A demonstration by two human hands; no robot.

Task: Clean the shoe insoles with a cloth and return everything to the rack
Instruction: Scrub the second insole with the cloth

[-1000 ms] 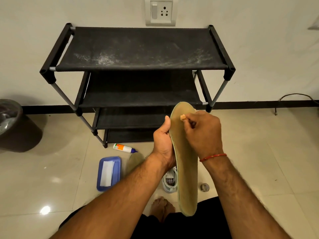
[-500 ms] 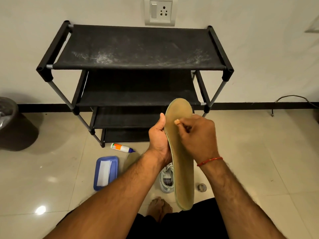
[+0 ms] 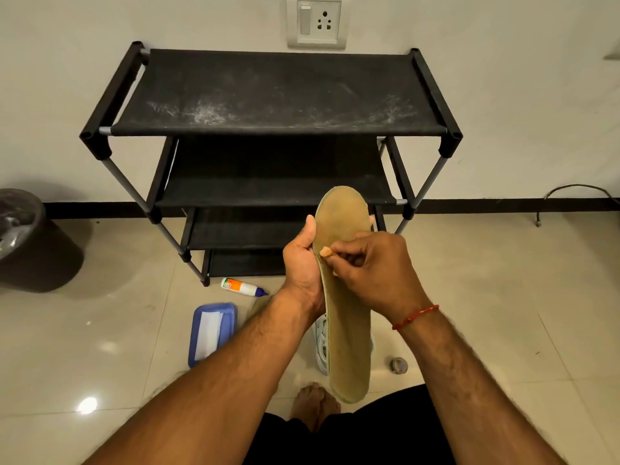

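Observation:
A tan shoe insole (image 3: 349,347) stands upright in front of me, toe end up. My left hand (image 3: 302,263) grips its left edge, thumb up along the rim. My right hand (image 3: 372,270) has its fingers curled, pinching a small tan piece (image 3: 326,252) against the insole's face. A white shoe (image 3: 321,344) lies on the floor behind the insole, mostly hidden. The black shoe rack (image 3: 268,95) stands against the wall with dusty, bare shelves.
A blue tray with a white cloth (image 3: 211,332) lies on the floor left of my arms, a small glue bottle (image 3: 243,287) beyond it. A dark bin (image 3: 30,243) stands far left, a small round object (image 3: 398,365) at right. My bare foot (image 3: 313,402) is below.
My right hand has slid down and left along the insole's face with the small piece. The insole and left hand stay almost still.

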